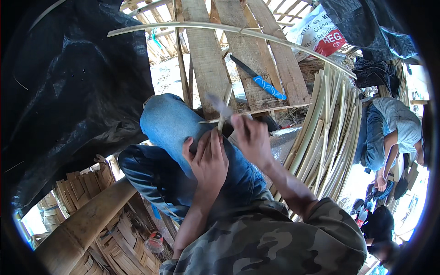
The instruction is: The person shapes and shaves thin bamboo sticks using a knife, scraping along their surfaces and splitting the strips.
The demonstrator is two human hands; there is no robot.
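Two hands work one thin bamboo strip (224, 110) over a bent knee in blue jeans (169, 123). The left hand (208, 158) lies on the knee, its grip narrow, fingers pinching the strip's lower end so that the strip rises nearly upright out of the grip. Just right of that grip, the right hand (250, 137) is closed on a knife whose blurred blade (219, 105) crosses the strip above the left fingers. Beyond both grips, a blue-handled knife (259, 79) lies on wooden planks (206, 55), and a long pale strip (229, 30) arches above them. Right of the right hand a bundle of split bamboo (325, 128) leans, with another person (394, 133) crouched past it. Below the left forearm sits woven matting (114, 238).
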